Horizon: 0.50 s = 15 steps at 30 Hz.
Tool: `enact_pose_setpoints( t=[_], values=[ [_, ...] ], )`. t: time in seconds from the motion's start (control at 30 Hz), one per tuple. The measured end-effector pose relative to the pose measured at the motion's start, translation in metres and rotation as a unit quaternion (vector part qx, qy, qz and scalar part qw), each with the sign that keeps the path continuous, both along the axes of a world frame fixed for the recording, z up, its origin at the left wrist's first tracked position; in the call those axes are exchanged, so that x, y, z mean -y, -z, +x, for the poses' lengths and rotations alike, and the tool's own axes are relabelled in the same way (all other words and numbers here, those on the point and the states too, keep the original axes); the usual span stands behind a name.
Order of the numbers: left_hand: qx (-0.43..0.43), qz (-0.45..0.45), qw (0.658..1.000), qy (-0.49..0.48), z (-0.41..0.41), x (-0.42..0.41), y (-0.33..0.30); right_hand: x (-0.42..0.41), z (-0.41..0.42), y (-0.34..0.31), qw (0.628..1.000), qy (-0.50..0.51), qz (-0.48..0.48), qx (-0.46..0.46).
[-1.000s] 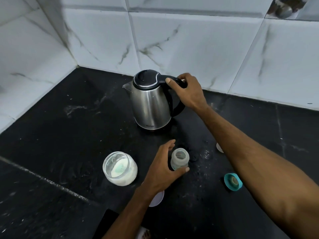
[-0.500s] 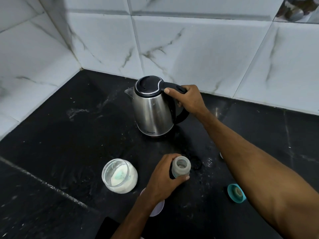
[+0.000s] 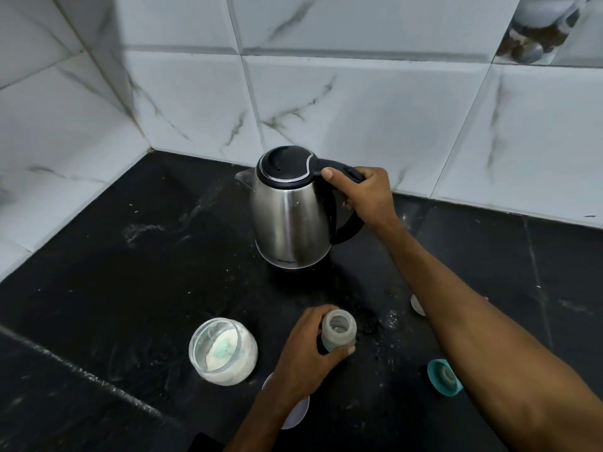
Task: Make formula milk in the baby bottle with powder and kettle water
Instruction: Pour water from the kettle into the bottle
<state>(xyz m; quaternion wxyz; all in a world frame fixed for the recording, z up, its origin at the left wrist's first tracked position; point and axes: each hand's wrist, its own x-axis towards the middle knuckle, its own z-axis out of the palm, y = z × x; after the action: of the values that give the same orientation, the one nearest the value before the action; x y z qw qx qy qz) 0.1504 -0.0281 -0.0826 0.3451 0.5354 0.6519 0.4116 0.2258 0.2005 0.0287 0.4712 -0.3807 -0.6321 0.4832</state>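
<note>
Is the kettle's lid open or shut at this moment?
Shut: the black lid sits flat on the kettle, which stands upright on the counter, the right hand gripping its handle.

Kettle point(image 3: 288, 220): brushed steel body, satin sheen; black plastic lid, handle. Baby bottle point(image 3: 338, 331): translucent frosted plastic. Powder jar point(image 3: 223, 350): clear, glossy. Countertop point(image 3: 130, 272): black polished stone, speckled. Wall tiles point(image 3: 359, 102): glossy white marble-look.

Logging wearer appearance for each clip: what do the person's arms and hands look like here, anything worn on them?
Both arms are bare as far as the frame shows: no sleeves, gloves, watch, bracelets or rings visible. The left hand and right hand show short, unpainted nails where thumbs are visible. Forearms are lean, the right one crossing the frame from the lower right corner. No markings or bandages can be seen.
</note>
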Motion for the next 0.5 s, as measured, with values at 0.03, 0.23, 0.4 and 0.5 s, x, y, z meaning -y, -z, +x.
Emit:
enact_pose_setpoints(
  t=[0.03,0.23,0.4,0.5],
  values=[
    [0.001,0.000,1.000,-0.003,-0.001,0.001,0.001,0.000,0.006,-0.007,1.000,-0.003,0.011,-0.002],
    [0.023,0.000,0.999,-0.024,-0.005,0.009,0.005,0.006,0.049,-0.039,0.998,0.004,0.064,0.011],
    [0.035,-0.002,0.999,-0.026,-0.007,0.013,0.005,0.024,0.085,-0.055,0.997,0.027,0.072,0.022],
    [0.035,0.004,0.999,-0.021,-0.006,0.011,0.004,0.036,0.107,-0.059,0.995,0.047,0.075,0.035]
  ],
)
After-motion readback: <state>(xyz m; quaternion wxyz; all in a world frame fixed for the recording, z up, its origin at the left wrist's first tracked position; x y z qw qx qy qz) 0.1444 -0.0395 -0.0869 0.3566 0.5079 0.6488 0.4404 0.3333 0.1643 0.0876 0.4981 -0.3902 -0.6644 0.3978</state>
